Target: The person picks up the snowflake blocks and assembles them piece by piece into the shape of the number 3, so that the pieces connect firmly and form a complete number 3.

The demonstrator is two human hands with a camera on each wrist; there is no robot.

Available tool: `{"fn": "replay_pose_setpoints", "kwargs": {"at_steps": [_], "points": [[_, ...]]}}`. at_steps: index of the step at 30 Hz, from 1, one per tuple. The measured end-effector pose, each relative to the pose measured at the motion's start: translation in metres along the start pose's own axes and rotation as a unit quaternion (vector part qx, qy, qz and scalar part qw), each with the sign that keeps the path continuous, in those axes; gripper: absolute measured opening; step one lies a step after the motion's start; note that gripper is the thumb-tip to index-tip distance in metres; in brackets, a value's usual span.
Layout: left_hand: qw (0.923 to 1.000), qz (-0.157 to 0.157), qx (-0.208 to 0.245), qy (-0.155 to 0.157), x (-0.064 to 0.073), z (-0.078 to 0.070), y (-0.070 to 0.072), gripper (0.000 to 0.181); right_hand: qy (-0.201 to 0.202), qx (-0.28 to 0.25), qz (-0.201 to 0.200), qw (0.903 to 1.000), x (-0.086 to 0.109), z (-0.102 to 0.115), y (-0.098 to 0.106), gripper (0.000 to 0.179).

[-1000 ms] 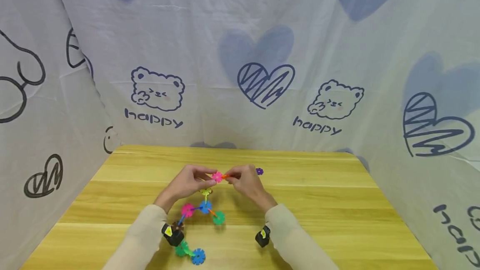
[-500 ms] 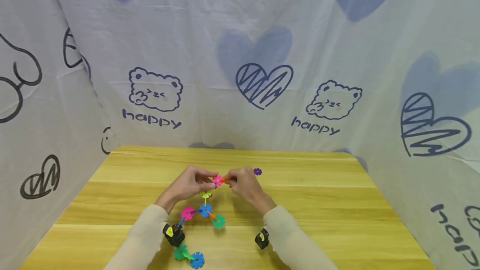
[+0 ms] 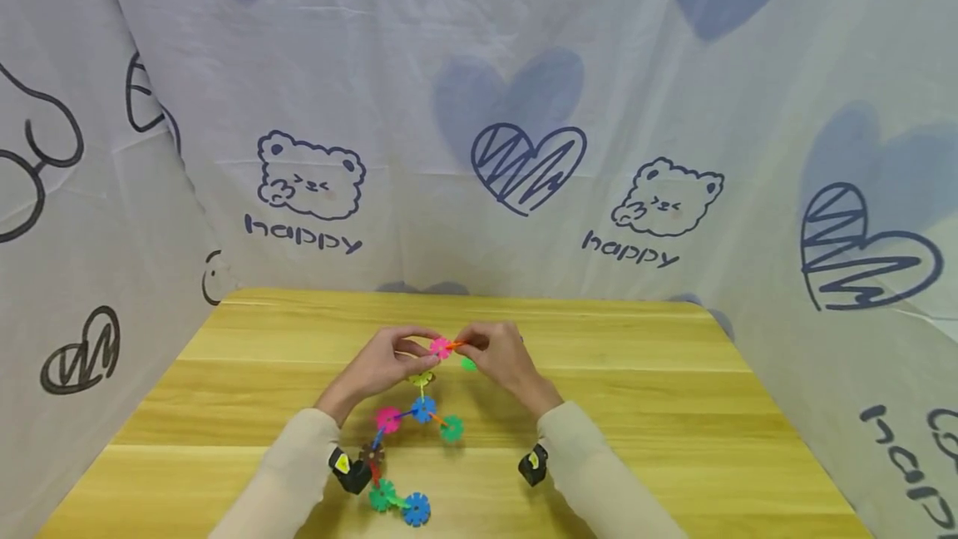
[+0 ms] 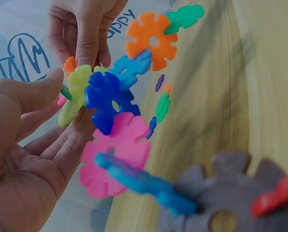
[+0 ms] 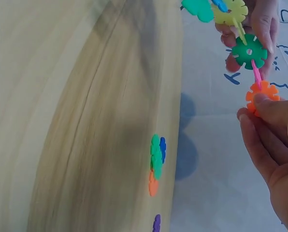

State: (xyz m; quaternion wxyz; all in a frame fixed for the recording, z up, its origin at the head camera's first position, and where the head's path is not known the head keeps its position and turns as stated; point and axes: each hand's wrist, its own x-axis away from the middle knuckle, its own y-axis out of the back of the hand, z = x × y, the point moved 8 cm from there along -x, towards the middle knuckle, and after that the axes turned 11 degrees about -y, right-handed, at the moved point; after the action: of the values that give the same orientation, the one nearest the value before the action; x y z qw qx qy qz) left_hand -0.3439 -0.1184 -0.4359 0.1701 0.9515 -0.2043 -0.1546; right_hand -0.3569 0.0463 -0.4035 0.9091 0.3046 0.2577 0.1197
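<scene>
A chain of notched plastic snowflake discs hangs from my hands in the head view. My left hand [image 3: 385,363] grips its far end, fingertips by a pink disc [image 3: 441,348] and, in the right wrist view, a green disc [image 5: 249,51]. Between thumb and fingers, my right hand [image 3: 505,360] pinches an orange disc [image 5: 262,91], which meets the pink one edge-on. Toward me the chain runs through a yellow disc [image 3: 422,378], a blue disc [image 3: 423,409] with a side branch ending in green [image 3: 451,428], then pink and brown [image 3: 372,456] discs to a blue end [image 3: 417,509].
On the wooden table [image 3: 674,406], loose discs lie beyond the hands: green [image 5: 156,157], blue [image 5: 163,149], orange [image 5: 153,183] and purple [image 5: 156,224]. A printed white cloth [image 3: 419,106] stands behind the table and along both sides.
Both hands have moved slightly right and away from me, and the chain has shifted with them. A loose green disc now shows beside the right hand; the purple one is mostly hidden behind it.
</scene>
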Motion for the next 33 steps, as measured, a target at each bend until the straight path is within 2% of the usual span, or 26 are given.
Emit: {"fn": "replay_pose_setpoints", "kwargs": {"at_steps": [7, 13, 18, 22, 26, 33], "points": [[0.9999, 0.002, 0.014, -0.002, -0.004, -0.002, -0.005, 0.041, -0.014, -0.008, 0.002, 0.9999, -0.001, -0.003, 0.001, 0.007], [0.9993, 0.017, 0.016, -0.028, -0.006, -0.003, -0.006, 0.048, -0.003, -0.014, 0.008, 0.9999, -0.002, -0.004, -0.002, 0.007], [0.9992, 0.025, 0.015, -0.028, -0.006, -0.002, -0.006, 0.046, 0.002, -0.015, 0.018, 0.9997, -0.001, -0.005, -0.004, 0.011], [0.9992, 0.025, 0.005, -0.03, -0.004, -0.002, -0.003, 0.044, -0.034, -0.031, 0.033, 0.9984, -0.002, -0.013, -0.005, 0.005], [0.9992, 0.019, -0.01, -0.033, -0.002, -0.001, 0.002, 0.042, -0.07, -0.041, 0.042, 0.9958, -0.003, -0.024, -0.006, 0.006], [0.9997, 0.013, -0.006, -0.018, -0.001, 0.001, 0.003, 0.04, -0.096, 0.043, 0.063, 0.9925, -0.003, -0.043, -0.017, 0.007]]}}
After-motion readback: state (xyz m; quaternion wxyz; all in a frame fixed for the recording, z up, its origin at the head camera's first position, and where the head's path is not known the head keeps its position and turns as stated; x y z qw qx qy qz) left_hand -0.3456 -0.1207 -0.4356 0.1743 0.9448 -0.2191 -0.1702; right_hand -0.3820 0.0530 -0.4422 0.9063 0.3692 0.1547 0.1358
